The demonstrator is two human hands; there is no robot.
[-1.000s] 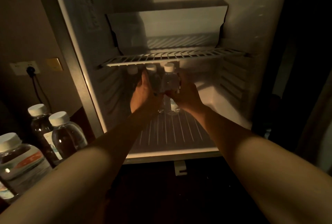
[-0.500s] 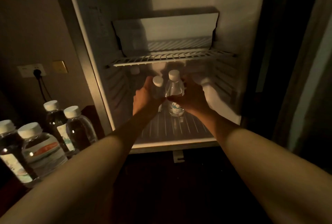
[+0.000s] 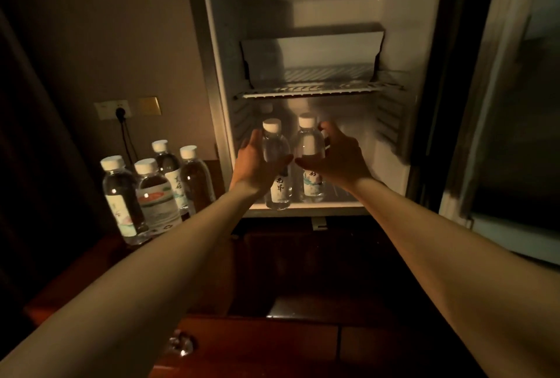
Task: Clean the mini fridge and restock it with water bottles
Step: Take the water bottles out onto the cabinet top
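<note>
The mini fridge stands open and lit. In front of its lower compartment my left hand grips a clear water bottle with a white cap, whose base hangs over the fridge's front lip. Beside it, my right hand grips a second, similar water bottle. The two bottles are upright and nearly touching. Further back on the left, under the wire shelf, the cap of a third bottle shows dimly.
Several capped water bottles stand on the wooden cabinet top left of the fridge. A plugged wall socket is behind them. The fridge door hangs open on the right. A drawer knob sits below.
Both hands, each with a bottle, have come from deep under the wire shelf toward the fridge's front edge. My view has pulled back, showing more bottles on the left.
</note>
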